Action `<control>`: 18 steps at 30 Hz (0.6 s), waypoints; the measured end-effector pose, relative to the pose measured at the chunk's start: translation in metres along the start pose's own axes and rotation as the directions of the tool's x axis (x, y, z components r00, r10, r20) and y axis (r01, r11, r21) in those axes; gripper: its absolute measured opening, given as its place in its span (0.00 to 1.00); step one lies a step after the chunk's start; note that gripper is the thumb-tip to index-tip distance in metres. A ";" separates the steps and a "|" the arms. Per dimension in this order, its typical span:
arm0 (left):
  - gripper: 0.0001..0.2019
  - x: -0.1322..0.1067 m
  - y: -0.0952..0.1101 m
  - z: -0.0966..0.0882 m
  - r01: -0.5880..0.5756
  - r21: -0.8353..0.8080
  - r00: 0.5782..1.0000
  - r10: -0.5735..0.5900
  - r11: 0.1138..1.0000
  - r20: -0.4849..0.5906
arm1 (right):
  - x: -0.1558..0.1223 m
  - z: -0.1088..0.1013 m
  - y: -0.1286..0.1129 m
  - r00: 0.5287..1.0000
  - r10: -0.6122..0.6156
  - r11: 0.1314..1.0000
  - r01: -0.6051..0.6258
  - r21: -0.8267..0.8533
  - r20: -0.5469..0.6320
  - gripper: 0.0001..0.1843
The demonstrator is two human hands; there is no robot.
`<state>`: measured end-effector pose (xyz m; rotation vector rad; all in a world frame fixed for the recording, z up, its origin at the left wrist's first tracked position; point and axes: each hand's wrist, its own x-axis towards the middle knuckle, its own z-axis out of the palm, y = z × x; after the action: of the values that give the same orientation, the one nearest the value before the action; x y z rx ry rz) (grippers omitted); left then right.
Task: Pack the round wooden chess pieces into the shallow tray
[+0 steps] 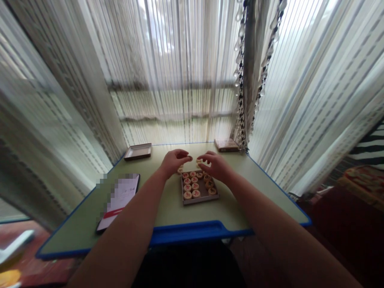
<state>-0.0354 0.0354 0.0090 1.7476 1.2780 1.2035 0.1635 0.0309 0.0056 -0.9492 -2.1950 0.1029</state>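
Note:
An open box [203,198] holds several round wooden Chinese chess pieces. Red-marked pieces [195,186] fill its left columns and top row, and dark-marked ones [209,184] lie along the right side. Beyond the box's far edge, my left hand [174,162] pinches a Chinese chess piece [190,158] at its fingertips. Across from it, my right hand [216,165] reaches over the far right corner, thumb and fingers closed around a pale Chinese chess piece [198,161]. Another piece [180,170] rests on the table under my left hand, partly hidden.
On the pale green, blue-edged table [177,212], a shallow tray-like lid [138,151] lies at the far left. A closed flat box [226,145] is at the far right. A tablet or phone [120,200] lies to the left, partly blurred. Curtains [180,100] hang behind.

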 end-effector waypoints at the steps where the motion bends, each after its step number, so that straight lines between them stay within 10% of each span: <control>1: 0.21 -0.001 0.004 0.003 0.013 -0.066 0.998 -0.009 0.998 0.061 | 0.000 -0.001 -0.002 0.999 -0.037 0.999 0.037 0.002 -0.012 0.16; 8: 0.33 -0.006 0.016 0.011 0.136 -0.164 0.983 -0.113 0.977 0.146 | -0.001 -0.001 -0.011 0.981 -0.181 0.980 0.186 -0.074 0.062 0.12; 18: 0.29 -0.007 0.026 0.005 0.133 -0.023 0.982 -0.129 0.991 0.137 | 0.000 -0.002 -0.010 0.998 -0.062 0.996 0.064 -0.058 0.028 0.11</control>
<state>-0.0223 0.0210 0.0280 1.6652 1.2655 1.0081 0.1591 0.0238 0.0106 -0.9146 -2.2604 0.0214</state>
